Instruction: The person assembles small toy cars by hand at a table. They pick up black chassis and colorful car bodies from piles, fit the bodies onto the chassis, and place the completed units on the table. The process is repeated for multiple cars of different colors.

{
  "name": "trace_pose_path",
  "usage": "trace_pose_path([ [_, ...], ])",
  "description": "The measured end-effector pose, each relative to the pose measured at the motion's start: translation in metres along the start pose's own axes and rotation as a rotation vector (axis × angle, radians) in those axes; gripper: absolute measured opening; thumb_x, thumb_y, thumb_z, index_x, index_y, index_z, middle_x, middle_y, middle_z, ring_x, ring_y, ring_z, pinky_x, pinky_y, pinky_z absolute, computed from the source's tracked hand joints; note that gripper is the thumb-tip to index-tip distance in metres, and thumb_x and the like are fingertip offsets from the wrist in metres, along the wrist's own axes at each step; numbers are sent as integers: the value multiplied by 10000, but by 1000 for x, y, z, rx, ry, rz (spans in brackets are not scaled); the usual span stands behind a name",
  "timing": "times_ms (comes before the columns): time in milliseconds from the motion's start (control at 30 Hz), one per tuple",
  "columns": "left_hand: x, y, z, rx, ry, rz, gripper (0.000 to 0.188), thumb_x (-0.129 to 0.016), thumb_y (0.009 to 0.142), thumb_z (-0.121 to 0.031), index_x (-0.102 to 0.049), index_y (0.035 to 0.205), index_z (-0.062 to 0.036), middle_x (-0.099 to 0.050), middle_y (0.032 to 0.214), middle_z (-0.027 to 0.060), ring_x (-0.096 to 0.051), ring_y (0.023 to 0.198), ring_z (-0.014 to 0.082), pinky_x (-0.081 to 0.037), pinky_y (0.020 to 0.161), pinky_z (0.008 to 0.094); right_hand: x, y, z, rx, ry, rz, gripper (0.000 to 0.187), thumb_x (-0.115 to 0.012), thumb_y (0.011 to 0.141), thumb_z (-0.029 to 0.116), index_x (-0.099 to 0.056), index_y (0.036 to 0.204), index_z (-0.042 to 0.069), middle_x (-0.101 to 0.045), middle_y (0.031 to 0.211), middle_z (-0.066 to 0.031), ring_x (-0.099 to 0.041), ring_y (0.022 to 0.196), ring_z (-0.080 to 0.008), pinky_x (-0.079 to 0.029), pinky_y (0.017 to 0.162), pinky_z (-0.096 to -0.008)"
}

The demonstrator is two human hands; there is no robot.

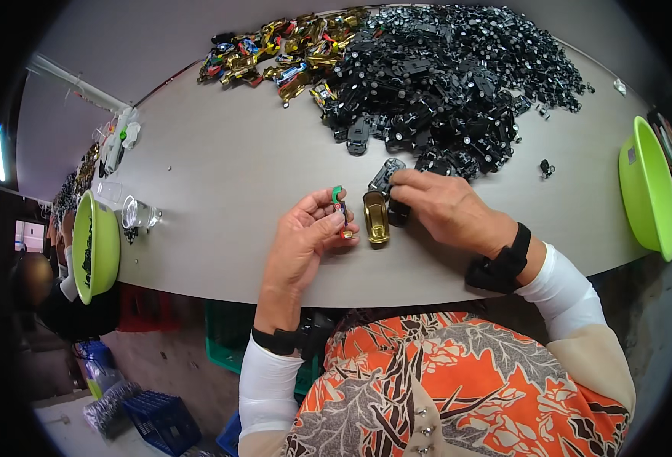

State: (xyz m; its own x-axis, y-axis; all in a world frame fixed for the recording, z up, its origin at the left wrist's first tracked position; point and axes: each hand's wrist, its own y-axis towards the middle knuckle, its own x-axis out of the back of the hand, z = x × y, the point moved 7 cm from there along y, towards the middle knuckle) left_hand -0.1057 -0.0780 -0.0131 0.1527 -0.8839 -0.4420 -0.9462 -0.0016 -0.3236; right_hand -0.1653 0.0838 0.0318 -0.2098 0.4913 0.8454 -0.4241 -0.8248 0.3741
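My left hand [305, 232] is closed, pinching a small toy car body [341, 204] with green, dark and red parts between thumb and fingers. A shiny gold toy car [376, 218] lies lengthwise on the table just right of those fingers. Farther right, my right hand [450, 207] has its fingers bent down onto a dark grey toy car part [385, 175] and closed at its edge. A black toy car part [398, 214] sits beneath that hand, partly covered by it.
A large heap of black toy car chassis [435, 84] fills the far side, with gold and coloured car bodies [298, 49] to its left. Green basins stand at the left [100, 247] and right [648, 190]. A clear plastic cup [139, 213] lies near the left basin. Another person [77, 305] sits far left.
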Motion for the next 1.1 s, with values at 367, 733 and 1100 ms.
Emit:
trace_pose_path([
  [367, -44, 5, 16, -156, 61, 5, 128, -614, 856, -56, -560, 960, -3, -607, 840, 45, -588, 733, 85, -522, 672, 230, 17, -4, 33, -134, 306, -254, 296, -707, 693, 90, -571, 949, 29, -549, 877, -112, -593, 703, -292, -485, 586, -353],
  [733, -65, -10, -3, -466, 888, -106, 130, -658, 797, -72, -630, 879, 25, -630, 827, 67, -590, 732, 134, -473, 675, 261, 24, -45, -12, -497, 529, -212, 195, -648, 702, 32, -575, 881, 6, -543, 747, -89, -537, 625, -183, -428, 565, -289],
  [1100, -89, 13, -8, -582, 1585, -188, 317, -719, 642, -119, -544, 884, -11, -556, 843, 129, -541, 844, 296, -411, 705, 396, 37, -56, -14, -386, 294, -114, 245, -664, 709, 35, -574, 936, 34, -541, 841, -109, -562, 674, -272, -454, 601, -338],
])
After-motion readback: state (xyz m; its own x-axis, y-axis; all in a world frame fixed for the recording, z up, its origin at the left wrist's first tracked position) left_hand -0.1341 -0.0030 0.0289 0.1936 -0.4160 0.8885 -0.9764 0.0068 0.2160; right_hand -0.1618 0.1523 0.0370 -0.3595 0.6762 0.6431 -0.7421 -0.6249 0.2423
